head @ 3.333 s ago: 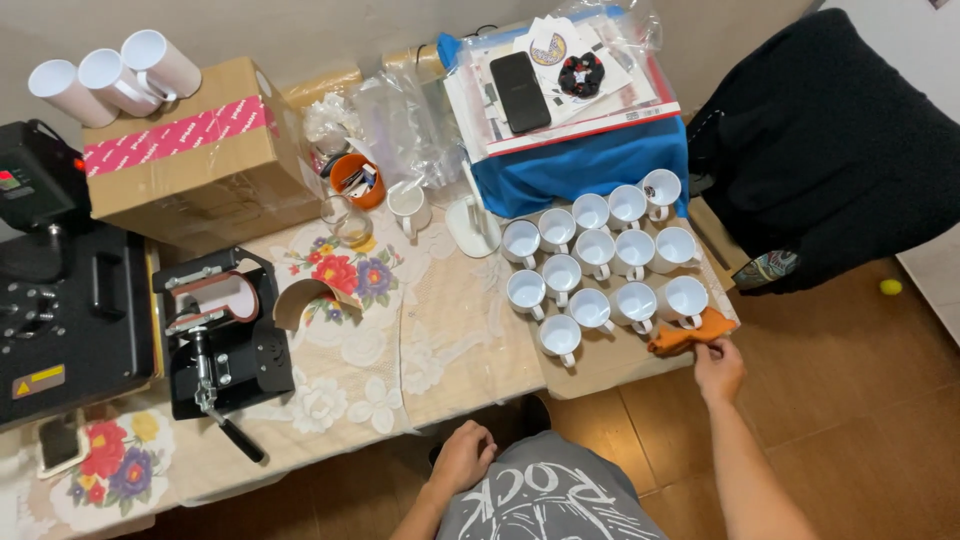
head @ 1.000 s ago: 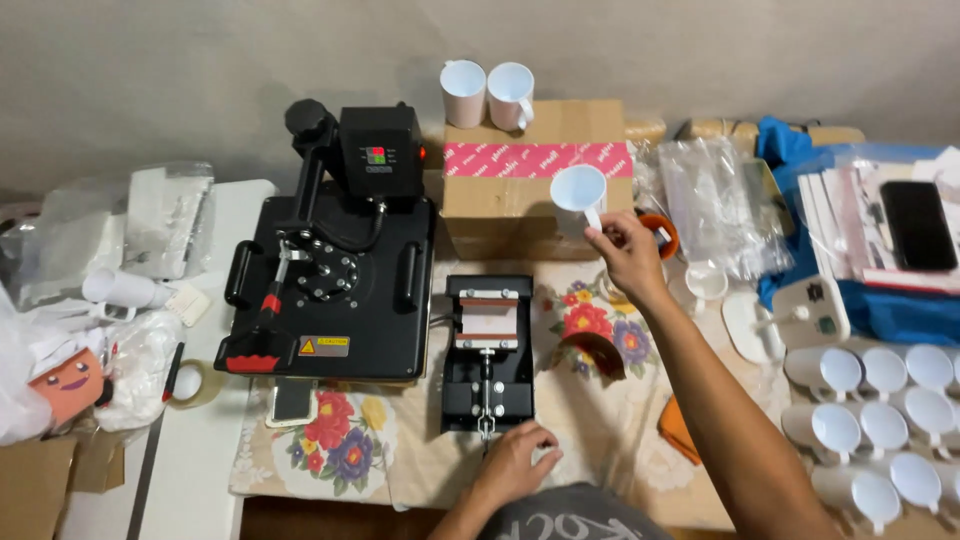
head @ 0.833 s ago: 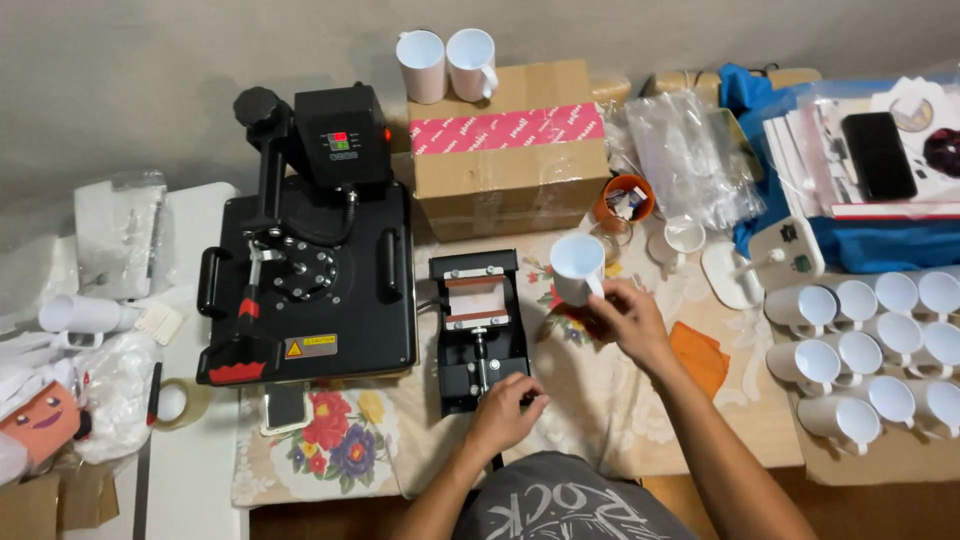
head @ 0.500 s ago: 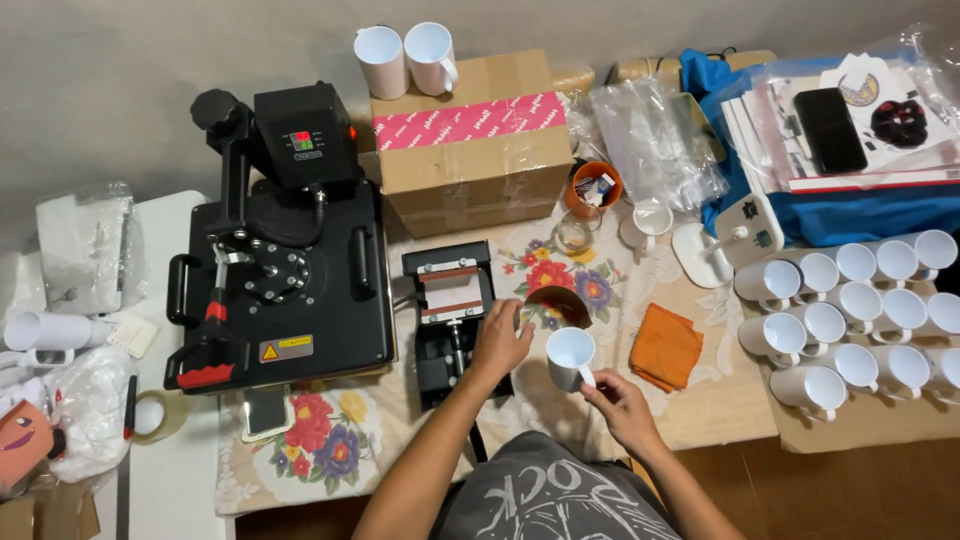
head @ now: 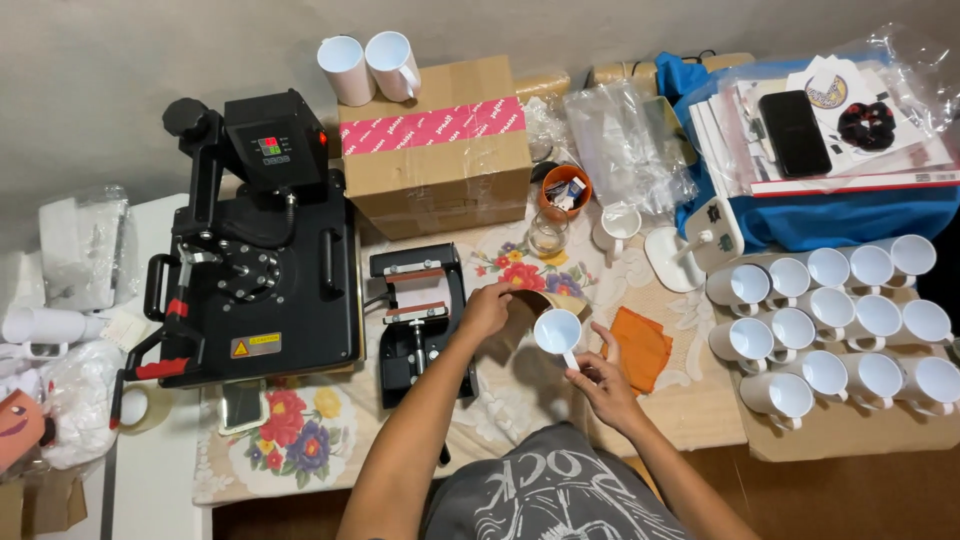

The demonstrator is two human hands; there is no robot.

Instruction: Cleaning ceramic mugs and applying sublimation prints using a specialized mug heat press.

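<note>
A home workshop for printing mugs is shown; a black heat press [head: 255, 250] and a small mug press [head: 420, 310] are set on a surface covered by a floral cloth [head: 290, 435]; rows of blank white mugs [head: 835, 320] are laid out on cardboard beside a taped cardboard box [head: 437, 145].

I have one view only, from the head camera, looking almost straight down from well above the desk [head: 700, 420]. It faces the wall side, with the black heat press [head: 260, 250] at left and rows of white mugs [head: 840, 320] at right. My own torso seems to fill the bottom edge.
</note>
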